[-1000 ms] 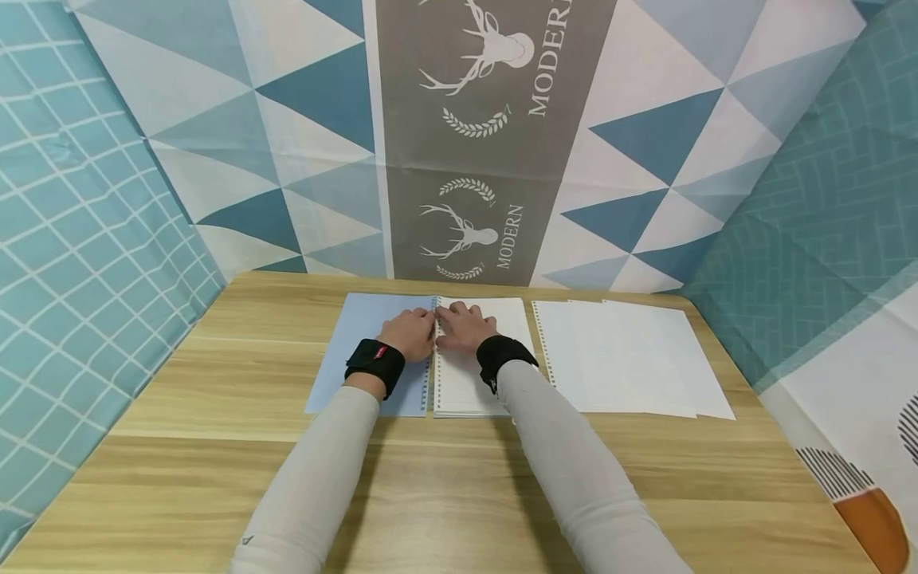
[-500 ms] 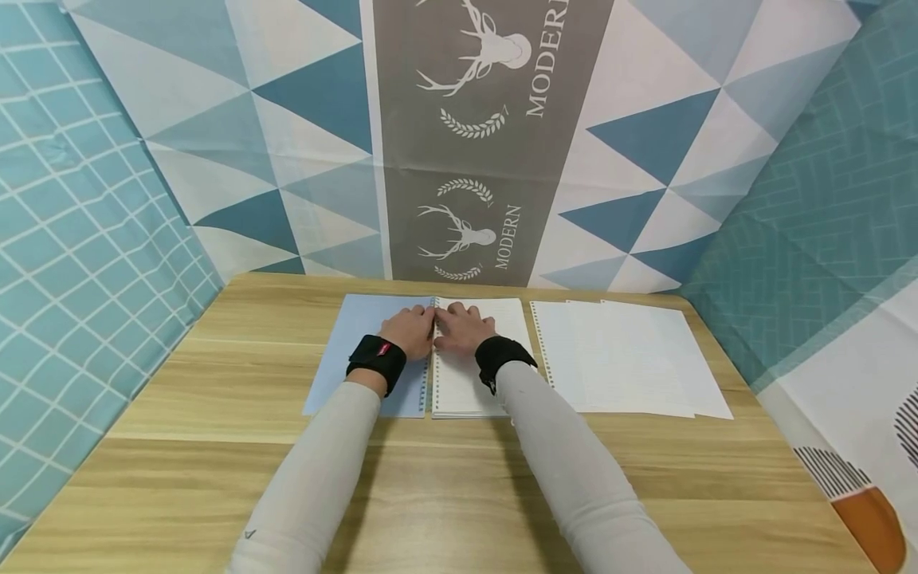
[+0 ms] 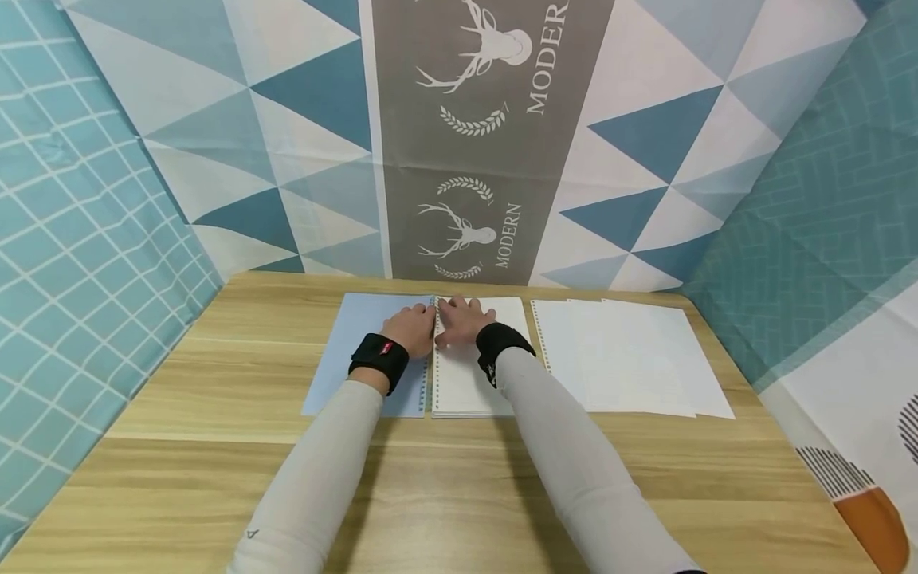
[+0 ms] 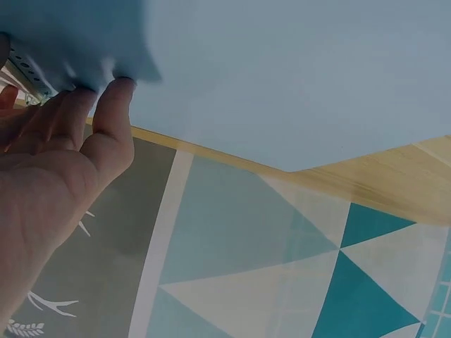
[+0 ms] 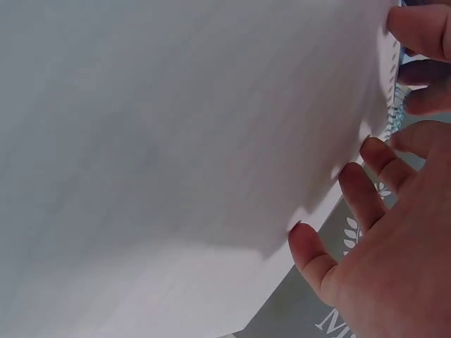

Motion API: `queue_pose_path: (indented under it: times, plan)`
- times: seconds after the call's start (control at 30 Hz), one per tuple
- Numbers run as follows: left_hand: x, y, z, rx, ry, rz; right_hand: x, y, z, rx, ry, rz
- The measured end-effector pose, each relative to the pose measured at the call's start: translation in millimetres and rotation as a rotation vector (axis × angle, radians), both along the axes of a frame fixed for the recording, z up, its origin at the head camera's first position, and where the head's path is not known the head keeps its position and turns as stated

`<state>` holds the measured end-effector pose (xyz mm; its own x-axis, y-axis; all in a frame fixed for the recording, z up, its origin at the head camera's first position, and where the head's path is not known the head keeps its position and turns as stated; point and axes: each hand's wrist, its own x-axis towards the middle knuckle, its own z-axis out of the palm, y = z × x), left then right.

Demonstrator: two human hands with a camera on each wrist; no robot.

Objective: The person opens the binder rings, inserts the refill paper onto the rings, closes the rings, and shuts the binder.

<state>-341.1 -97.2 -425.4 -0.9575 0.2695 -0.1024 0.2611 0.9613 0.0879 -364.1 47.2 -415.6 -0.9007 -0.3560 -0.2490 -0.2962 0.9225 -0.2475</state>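
Observation:
A ring-bound notebook lies spread on the table, its pale blue cover on the left and its stack of white punched pages on the right. Along the middle runs the ring binding. My left hand rests on the cover beside the binding, fingers bent and fingertips touching it, as the left wrist view shows. On the page's punched edge, my right hand presses with spread fingertips. The thumbs sit close to each other at the binding. Part of the binding is hidden under the hands.
Several loose white punched sheets lie overlapping to the right of the notebook. The wooden table ends at a patterned cloth backdrop behind, with more cloth along both sides.
My right hand has shifted slightly toward the back of the page. The left hand stays nearly in place by the binding; notebook and loose sheets lie as before.

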Motion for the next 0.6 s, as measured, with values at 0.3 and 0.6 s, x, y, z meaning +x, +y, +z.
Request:
queue_pose_path:
  times: [0.3,0.6]
  plan:
    - [-9.2,-2.5,13.8,0.056,0.031,-0.002,-3.8,-1.3,4.7,-0.025,-0.035,-0.012]
    - [-26.7,-6.0,11.6,0.033,-0.01,0.007,-9.9,-4.0,-0.5,-0.021,-0.048,-0.025]
